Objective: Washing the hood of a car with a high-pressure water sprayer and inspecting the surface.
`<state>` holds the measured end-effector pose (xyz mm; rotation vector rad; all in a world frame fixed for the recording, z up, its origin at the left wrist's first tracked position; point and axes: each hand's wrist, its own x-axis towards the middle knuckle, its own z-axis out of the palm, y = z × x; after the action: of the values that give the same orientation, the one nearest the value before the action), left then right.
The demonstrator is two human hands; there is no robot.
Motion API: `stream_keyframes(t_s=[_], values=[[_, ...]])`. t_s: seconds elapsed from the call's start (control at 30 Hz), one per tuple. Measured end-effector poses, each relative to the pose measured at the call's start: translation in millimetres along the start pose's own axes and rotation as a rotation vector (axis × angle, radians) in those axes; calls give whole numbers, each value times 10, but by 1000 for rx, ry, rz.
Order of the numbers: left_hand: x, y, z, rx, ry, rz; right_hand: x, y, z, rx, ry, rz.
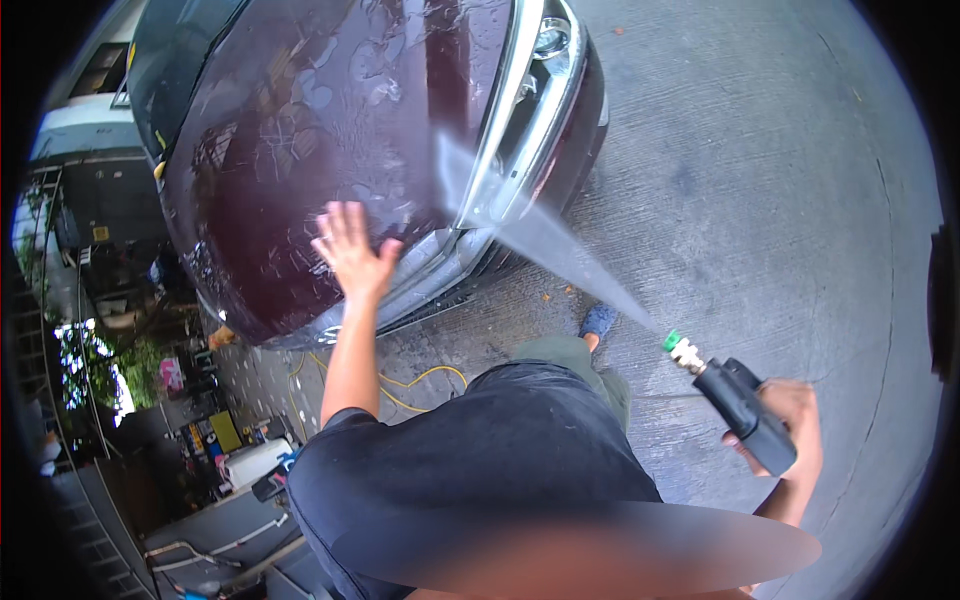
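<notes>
My right hand (784,420) grips a black spray gun (742,416) with a brass fitting and a green nozzle tip (670,341). A flat fan of water (555,240) leaves the nozzle and strikes the front edge of a dark maroon car's hood (262,195). The hood is wet, with patches of water over its surface. Fingers spread, my left hand (352,251) is at the hood's front part with nothing in it; whether the palm touches the paint I cannot tell. Close to the spray are the chrome grille trim (495,150) and a headlight (552,37).
Grooved concrete floor (750,187) spreads to the right, with cracks in it. Below the bumper lies a yellow hose (424,375). One blue clog (598,321) shows on my foot. At left stand a white container (257,463) and assorted clutter near a metal fence.
</notes>
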<state>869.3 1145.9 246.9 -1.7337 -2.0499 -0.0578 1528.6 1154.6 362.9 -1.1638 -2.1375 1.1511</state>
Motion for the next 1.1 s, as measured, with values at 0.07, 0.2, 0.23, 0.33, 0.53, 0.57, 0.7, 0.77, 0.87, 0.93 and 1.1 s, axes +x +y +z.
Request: stream_keyframes(t_s=[0.07,0.2,0.23,0.33,0.53,0.57,0.7,0.77,0.87,0.93,1.1], values=[[15,-651,48,-91,35,-424,112,201,-25,0,-52,-69],[-391,-1399,117,-140,44,-1386,194,459,-83,17,65,-78],[-453,-1432,178,-143,38,-1632,200,476,-69,-6,-8,-119],[-569,-1195,441,-198,205,-1487,212,460,39,-110,-217,-246],[-447,33,637,-196,357,-1181,464,504,-79,2,-175,-146],[-377,293,599,-229,359,-1104,454,526,-145,-20,-148,-106],[5,1277,310,-61,150,-385,232,610,-455,-140,-16,-71],[191,1532,221,-125,148,-241,72,643,-497,-102,-7,-18],[87,1369,135,-119,66,-241,-62,692,-418,-29,49,-38],[-257,1046,115,-41,-35,-222,-70,691,-290,-47,-32,-93],[-560,648,116,-100,132,-581,41,512,33,-47,-125,-212]])
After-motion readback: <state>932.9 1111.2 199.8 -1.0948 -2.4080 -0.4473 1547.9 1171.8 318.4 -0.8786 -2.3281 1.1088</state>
